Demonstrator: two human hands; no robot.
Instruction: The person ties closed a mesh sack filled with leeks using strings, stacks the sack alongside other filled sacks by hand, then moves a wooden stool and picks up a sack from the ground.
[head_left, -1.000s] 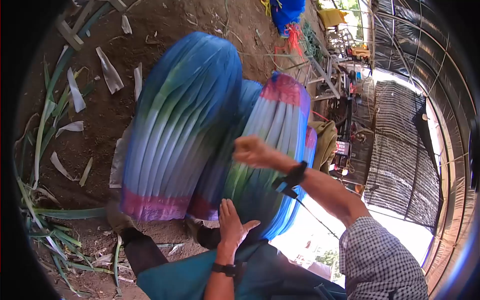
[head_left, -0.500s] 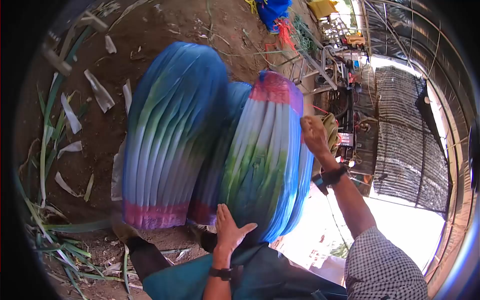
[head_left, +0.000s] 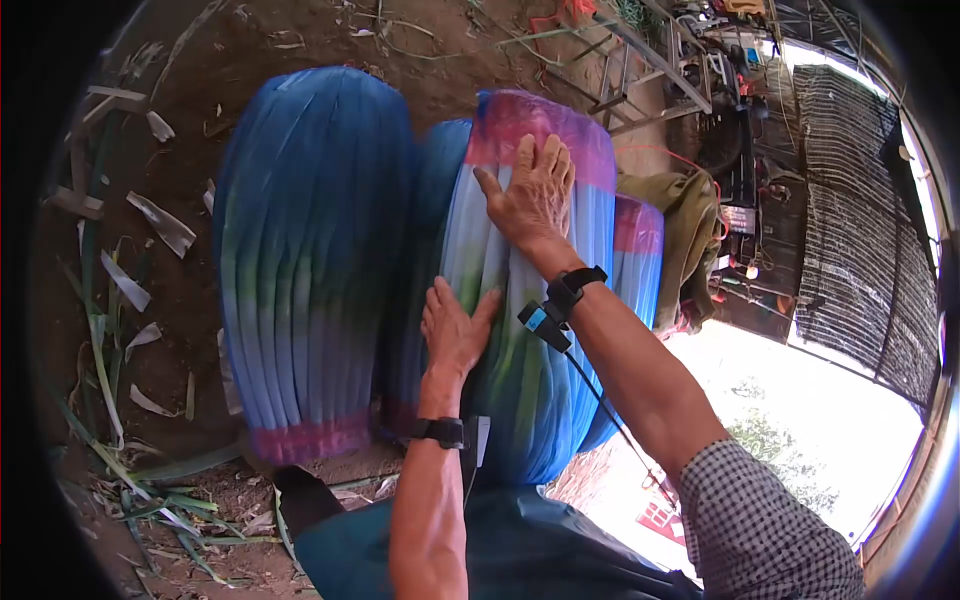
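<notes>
A plump bag of leeks [head_left: 530, 290], wrapped in thin blue plastic with a pink band at its far end, stands in front of me. White stalks and green leaves show through the film. Against its far, pink-banded part, my right hand [head_left: 535, 195] lies flat with fingers spread. Lower down, my left hand [head_left: 455, 330] is open on the near left side of the same bag. To the left is another leek bag [head_left: 310, 260], its pink band nearest me. More bags are partly hidden between and behind these. Both wrists wear black straps.
Bare soil [head_left: 170, 340] is littered with leek leaves [head_left: 190, 510] and pale peelings on the left. Behind the bags stands a metal frame [head_left: 650, 70]. An olive cloth [head_left: 680, 240] lies at the right, near machinery and a dark mesh screen [head_left: 850, 230].
My right hand has moved left from the bag's edge onto its pink-banded face and opened out. My left hand has slid farther up the bag. The view has shifted.
</notes>
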